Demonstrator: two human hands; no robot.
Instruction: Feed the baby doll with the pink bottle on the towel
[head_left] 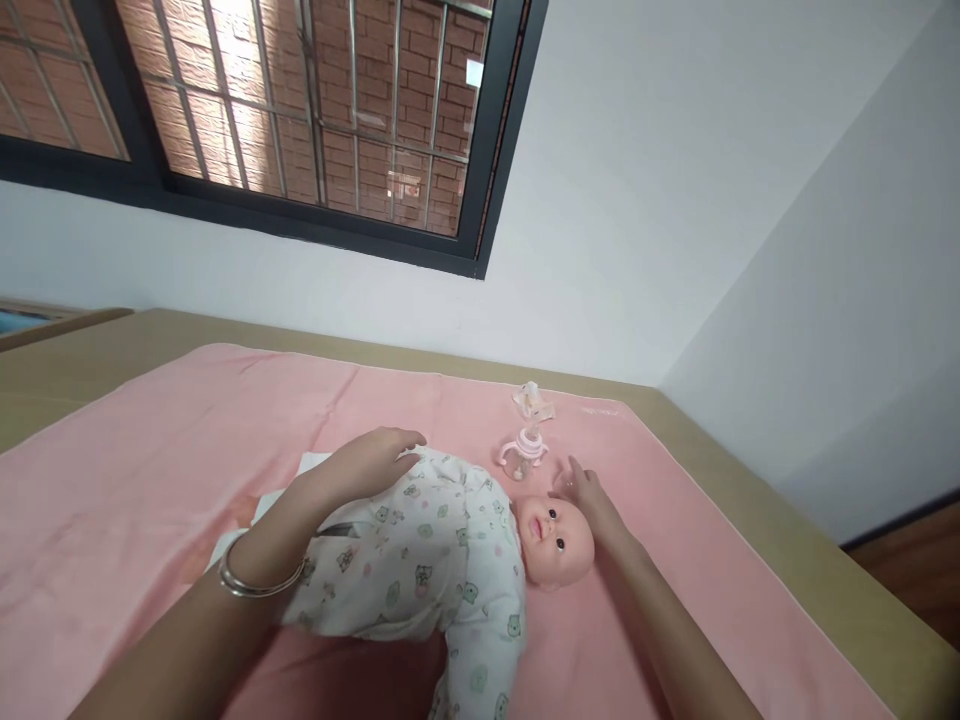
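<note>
A baby doll (551,535) in a white patterned sleepsuit (420,560) lies on a pink blanket (150,470), head to the right. My left hand (371,462) rests flat on the doll's far side, fingers stretched out, a silver bangle on the wrist. My right hand (581,490) lies against the top of the doll's head, fingers loosely extended. Neither hand grips anything that I can see.
A small pink-handled baby bottle (523,452) lies on the blanket just beyond the doll's head, with a clear cap or pacifier (532,400) further back. White cloth (300,470) shows under the doll. The bed's tan edge (825,590) runs right; walls and a barred window (300,110) stand behind.
</note>
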